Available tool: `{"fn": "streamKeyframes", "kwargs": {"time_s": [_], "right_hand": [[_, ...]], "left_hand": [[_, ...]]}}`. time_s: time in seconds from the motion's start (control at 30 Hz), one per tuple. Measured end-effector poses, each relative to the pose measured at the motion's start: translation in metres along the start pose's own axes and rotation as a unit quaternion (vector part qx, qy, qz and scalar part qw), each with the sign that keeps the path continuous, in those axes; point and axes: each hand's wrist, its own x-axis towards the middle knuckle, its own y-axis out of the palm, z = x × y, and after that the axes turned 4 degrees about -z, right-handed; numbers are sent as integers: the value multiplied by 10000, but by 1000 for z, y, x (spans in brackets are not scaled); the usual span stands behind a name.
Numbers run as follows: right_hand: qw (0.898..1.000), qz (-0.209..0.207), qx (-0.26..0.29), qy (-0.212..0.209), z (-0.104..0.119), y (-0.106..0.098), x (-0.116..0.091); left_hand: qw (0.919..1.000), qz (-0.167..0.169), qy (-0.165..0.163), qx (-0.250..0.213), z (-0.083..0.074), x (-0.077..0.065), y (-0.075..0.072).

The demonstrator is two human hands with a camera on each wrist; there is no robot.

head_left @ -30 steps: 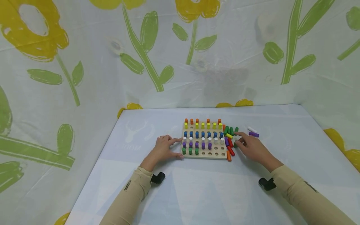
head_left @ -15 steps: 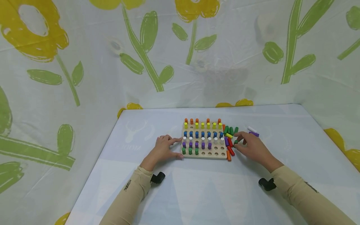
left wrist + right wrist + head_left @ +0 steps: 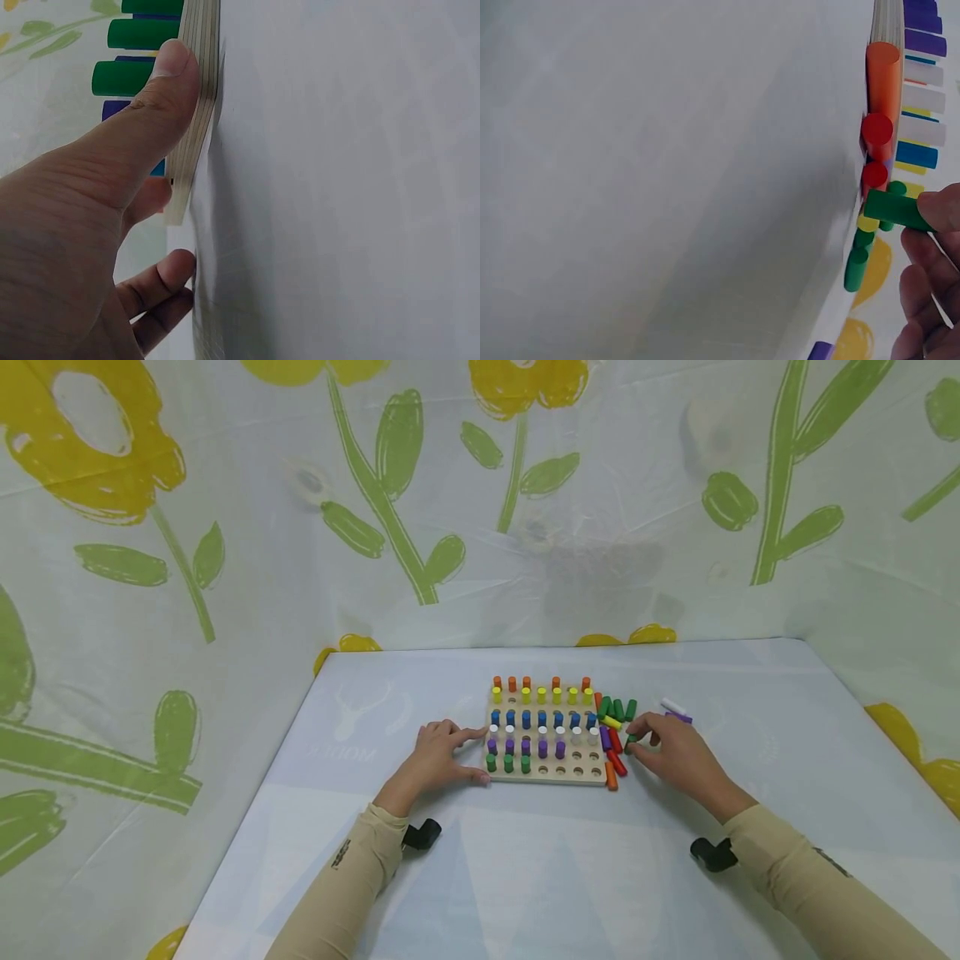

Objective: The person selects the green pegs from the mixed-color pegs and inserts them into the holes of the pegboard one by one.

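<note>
Thumb and forefinger of the right hand [image 3: 671,756] are clamped on a green peg [image 3: 896,208]; whether its lower end touches the table [image 3: 487,877], I cannot tell from here. Clock positions are read from the centre of the wooden pegboard [image 3: 568,762], with 12 o'clock away from the person; the held peg thus lies at 3 o'clock, just outside the board. At 9 o'clock, the left hand [image 3: 437,756] rests with thumb and forefinger straight and spread apart, both touching the board's edge, the thumb at its 8 o'clock corner.

Upright pegs stand in coloured rows, from the 12 o'clock side to the 6 o'clock side: five orange [image 3: 556,682], six yellow [image 3: 542,695], seven blue [image 3: 527,720], six white [image 3: 542,732], five purple [image 3: 527,747] and three green [image 3: 508,763]. Four open holes continue the green row toward 4 o'clock.

Loose pegs [image 3: 616,741] in green, yellow, purple, red and orange lie along the 3 o'clock edge. Farther out, beyond the right hand's knuckles, lie a white peg [image 3: 672,705] and a purple peg [image 3: 679,717]. Beige sleeves [image 3: 341,877] cover both forearms. At 12 o'clock, behind the table, hangs a flower-printed sheet [image 3: 630,527].
</note>
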Motion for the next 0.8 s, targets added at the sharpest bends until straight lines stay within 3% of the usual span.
{"fn": "streamKeyframes", "kwargs": {"time_s": [0.4,0.8], "right_hand": [[9993,-247,45,-272,10,1,-4],[9989,-175,210,-391,21,8,-7]], "left_hand": [[10000,3,-43,40,0,0,0],[10000,-10,-46,18,-2,1,0]]}}
